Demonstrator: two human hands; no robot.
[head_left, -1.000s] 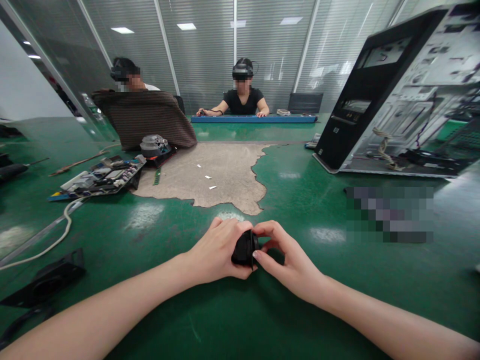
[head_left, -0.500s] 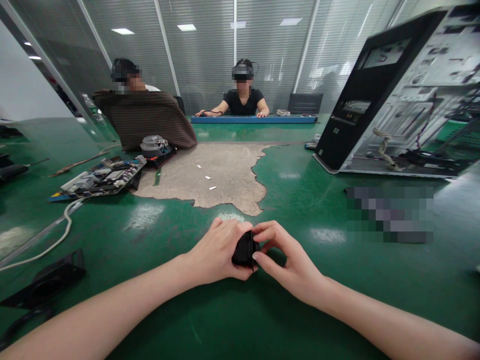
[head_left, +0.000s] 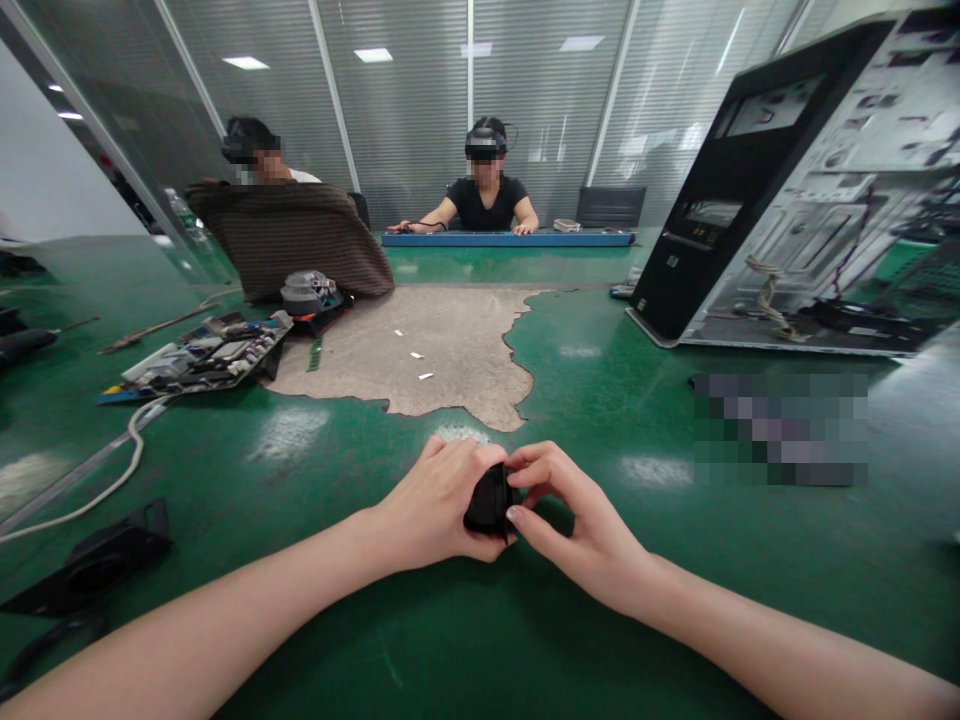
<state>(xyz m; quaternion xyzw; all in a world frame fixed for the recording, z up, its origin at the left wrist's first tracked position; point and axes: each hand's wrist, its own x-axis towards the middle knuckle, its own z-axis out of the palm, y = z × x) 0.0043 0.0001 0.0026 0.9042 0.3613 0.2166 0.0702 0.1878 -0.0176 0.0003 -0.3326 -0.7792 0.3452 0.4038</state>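
A small black boxy part (head_left: 489,503) is held low over the green table, in front of me. My left hand (head_left: 435,500) is wrapped round its left side, fingers over the top and thumb underneath. From the right, my right hand (head_left: 581,520) pinches the flat flange on the part's right edge between thumb and fingertips. Its exact kind cannot be made out, since both hands cover much of it.
A black panel with a round opening (head_left: 97,560) lies at the left. Beyond it are a circuit board (head_left: 206,355), a pale cable (head_left: 135,440) and a brown cloth-covered object (head_left: 300,235). An open computer case (head_left: 697,220) stands at the right. Two people sit across the table (head_left: 600,600).
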